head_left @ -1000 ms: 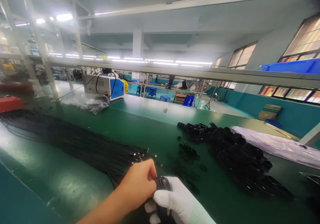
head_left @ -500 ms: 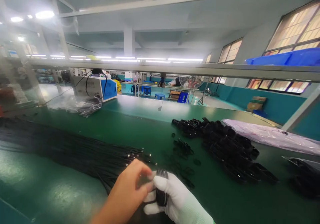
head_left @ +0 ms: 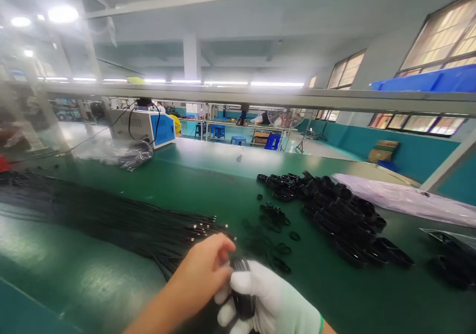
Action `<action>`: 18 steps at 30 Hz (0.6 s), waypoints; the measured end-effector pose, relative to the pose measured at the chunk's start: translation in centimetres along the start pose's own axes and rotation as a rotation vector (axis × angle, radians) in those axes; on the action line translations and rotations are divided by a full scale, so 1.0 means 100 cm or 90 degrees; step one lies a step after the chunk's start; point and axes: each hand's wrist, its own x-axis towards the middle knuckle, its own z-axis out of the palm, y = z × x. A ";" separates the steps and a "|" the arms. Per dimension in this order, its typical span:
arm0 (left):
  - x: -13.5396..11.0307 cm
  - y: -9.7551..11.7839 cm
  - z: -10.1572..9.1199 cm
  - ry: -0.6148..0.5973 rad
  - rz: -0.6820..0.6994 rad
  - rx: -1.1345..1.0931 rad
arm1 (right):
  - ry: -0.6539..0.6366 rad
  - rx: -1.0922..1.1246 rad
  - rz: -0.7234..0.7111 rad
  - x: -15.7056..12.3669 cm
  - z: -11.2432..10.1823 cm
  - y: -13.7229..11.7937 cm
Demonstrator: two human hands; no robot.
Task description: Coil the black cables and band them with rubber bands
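My right hand (head_left: 260, 294), in a white glove, is closed around a coiled black cable (head_left: 242, 304), the thumb pressed across its loops. Beside the coil's upper left edge is my bare left hand (head_left: 203, 269). Its fingers are curled and the thumb reaches close to the coil; blur hides whatever they may pinch. Left of my hands a long bundle of black cables (head_left: 122, 220) lies stretched out, with small pale connector ends toward me. Several small black rings (head_left: 283, 248) are scattered beyond the gloved hand.
A heap of coiled black cables (head_left: 334, 210) covers the right of the green table (head_left: 208, 180). Behind it lies pale plastic wrap (head_left: 401, 197). A blue and white machine (head_left: 148, 128) and a clear bag (head_left: 136, 155) are at the back left. A shelf rail (head_left: 238, 93) crosses above.
The gloved hand and coil have shifted slightly right and down. My left hand has moved a little right, its index finger now above the coil's edge. The view has tilted slightly.
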 end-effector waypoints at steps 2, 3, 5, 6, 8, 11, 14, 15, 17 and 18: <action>0.000 -0.004 0.009 0.004 0.022 0.022 | 0.012 -0.050 -0.021 0.000 0.003 0.001; -0.001 -0.006 0.013 0.013 0.033 0.030 | 0.014 -0.068 -0.025 0.000 0.005 0.001; -0.002 -0.011 0.022 0.029 0.055 0.047 | 0.012 -0.100 -0.034 0.001 0.008 0.000; -0.002 -0.012 0.025 0.037 0.064 0.059 | 0.007 -0.119 -0.044 0.002 0.010 -0.001; -0.002 -0.014 0.027 0.049 0.072 0.082 | 0.006 -0.158 -0.075 0.003 0.013 -0.002; 0.002 -0.015 0.021 0.035 0.061 0.082 | 0.041 -0.199 -0.066 0.000 0.011 -0.005; 0.012 -0.016 0.006 0.031 0.038 0.035 | 0.165 -0.107 -0.087 -0.012 0.002 -0.020; 0.016 -0.017 0.002 0.041 0.030 0.036 | 0.218 -0.059 -0.130 -0.017 -0.002 -0.027; 0.024 -0.021 -0.002 0.050 0.027 0.087 | 0.300 -0.003 -0.221 -0.028 -0.011 -0.043; 0.027 -0.022 0.000 0.037 0.036 0.127 | 0.325 0.004 -0.246 -0.033 -0.015 -0.050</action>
